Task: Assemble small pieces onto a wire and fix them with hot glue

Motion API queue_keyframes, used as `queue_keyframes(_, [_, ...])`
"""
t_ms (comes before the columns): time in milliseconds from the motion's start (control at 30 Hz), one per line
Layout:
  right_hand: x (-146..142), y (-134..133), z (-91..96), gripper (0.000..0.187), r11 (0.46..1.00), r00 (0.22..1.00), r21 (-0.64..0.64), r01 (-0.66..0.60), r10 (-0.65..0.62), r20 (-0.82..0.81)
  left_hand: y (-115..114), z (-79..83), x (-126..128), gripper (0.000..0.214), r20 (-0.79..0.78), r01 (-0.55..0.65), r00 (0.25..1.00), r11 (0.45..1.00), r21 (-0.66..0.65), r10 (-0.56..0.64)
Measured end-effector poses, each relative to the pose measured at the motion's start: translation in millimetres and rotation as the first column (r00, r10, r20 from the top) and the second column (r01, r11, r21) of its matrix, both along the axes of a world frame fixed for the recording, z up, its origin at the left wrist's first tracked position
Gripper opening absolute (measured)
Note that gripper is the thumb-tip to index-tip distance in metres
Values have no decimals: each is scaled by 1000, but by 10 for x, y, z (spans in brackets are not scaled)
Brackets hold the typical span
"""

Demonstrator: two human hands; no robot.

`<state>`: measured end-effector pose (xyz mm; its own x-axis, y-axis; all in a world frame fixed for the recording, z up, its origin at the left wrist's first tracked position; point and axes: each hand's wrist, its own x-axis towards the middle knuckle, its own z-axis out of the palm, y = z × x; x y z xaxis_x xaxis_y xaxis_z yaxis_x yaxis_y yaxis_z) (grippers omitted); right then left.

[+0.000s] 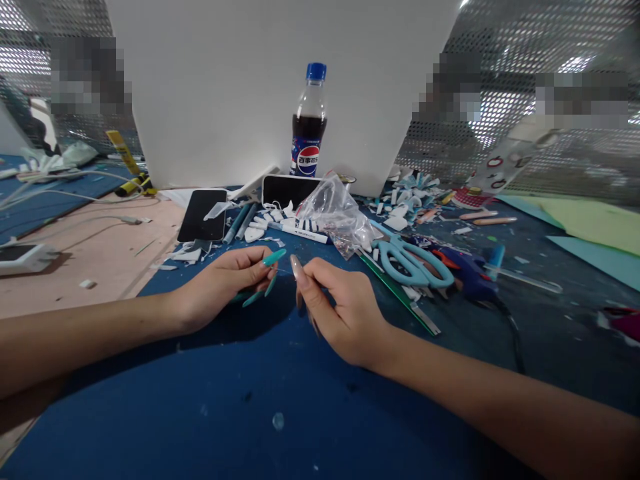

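Note:
My left hand point(227, 287), with long teal nails, is closed in a pinch over the blue tabletop. Facing it, my right hand point(347, 310), with long shiny brownish nails, has its thumb and forefinger pressed together. Only a small gap lies between the fingertips. A faint thin line seems to run across that gap, too fine to name. Whatever either pinch holds is hidden or too small to make out. Just beyond the hands lie a white marker point(305, 233) and a crumpled clear plastic bag point(337, 210). Light-blue scissors point(407, 257) lie right of my right hand.
A cola bottle point(309, 127) stands against a white board point(215, 87). Two phones, one dark-screened phone point(203, 215) lying flat, sit before it. Foam scraps point(407, 193) litter the back. At right are a green strip point(400, 293) and a dark-blue corded tool point(467, 273).

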<state>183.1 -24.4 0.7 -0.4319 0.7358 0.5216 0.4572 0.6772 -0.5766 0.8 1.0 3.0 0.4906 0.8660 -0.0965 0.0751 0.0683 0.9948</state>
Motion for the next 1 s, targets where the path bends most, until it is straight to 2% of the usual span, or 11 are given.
queue_keyframes(200, [9, 5, 4, 29, 1000, 1000, -22, 3, -3, 9, -3, -7, 1, 23, -48, -1, 999, 1000, 29, 2])
queue_keyframes(567, [0, 18, 3, 29, 999, 999, -36, -5, 6, 32, -5, -18, -17, 22, -2, 20, 1000, 1000, 2, -20])
queue_keyframes(1000, [-5, 28, -1, 27, 998, 996, -60, -28, 33, 81, -10, 10, -2, 25, -69, 25, 997, 999, 30, -23])
